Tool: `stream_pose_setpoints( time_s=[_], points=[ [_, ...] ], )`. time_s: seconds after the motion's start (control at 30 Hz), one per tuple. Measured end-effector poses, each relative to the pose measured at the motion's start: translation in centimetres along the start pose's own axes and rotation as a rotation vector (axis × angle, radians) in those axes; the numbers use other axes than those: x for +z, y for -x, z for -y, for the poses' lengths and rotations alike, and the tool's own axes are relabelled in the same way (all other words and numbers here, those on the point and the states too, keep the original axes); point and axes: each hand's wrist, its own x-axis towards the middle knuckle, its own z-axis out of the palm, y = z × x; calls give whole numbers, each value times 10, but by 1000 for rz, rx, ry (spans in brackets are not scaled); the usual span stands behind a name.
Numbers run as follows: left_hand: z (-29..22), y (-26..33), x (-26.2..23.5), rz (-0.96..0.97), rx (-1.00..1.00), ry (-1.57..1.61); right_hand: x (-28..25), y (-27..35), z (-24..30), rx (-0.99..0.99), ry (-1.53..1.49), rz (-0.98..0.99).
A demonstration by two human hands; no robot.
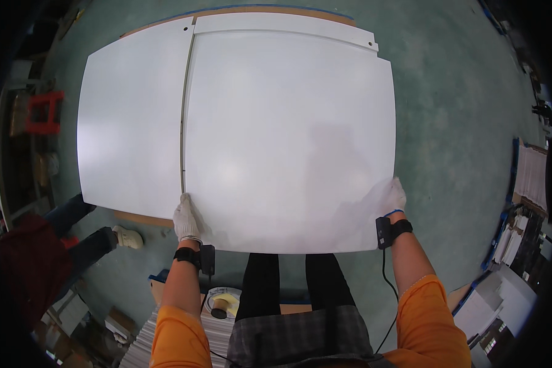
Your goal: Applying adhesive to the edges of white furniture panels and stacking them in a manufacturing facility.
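Note:
A large glossy white panel [288,135] lies flat in front of me, on top of another white panel [129,129] that sticks out to the left. My left hand [186,219], in a white glove, grips the top panel's near left corner. At the near right corner, my right hand [391,197], also gloved, holds the panel's edge. Both wrists carry black strapped devices. A narrower white strip with holes [288,26] shows along the far edge.
A brown board with blue-taped edge [270,9] lies under the panels on the green floor [454,110]. Another person's legs and white shoe [127,238] are at the left. A red stool [43,113] stands far left. White stacked sheets [530,175] sit at right; a tape roll [224,302] lies below.

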Motion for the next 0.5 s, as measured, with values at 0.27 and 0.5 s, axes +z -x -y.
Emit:
stream_pose_setpoints(
  time_s=[0.27, 0.5],
  points=[
    [-7, 1, 0, -33, -18, -59, 8, 5, 4, 76, -36, 76],
    [2, -4, 0, 45, -24, -114, -7, -16, -6, 26, -108, 168]
  ],
)
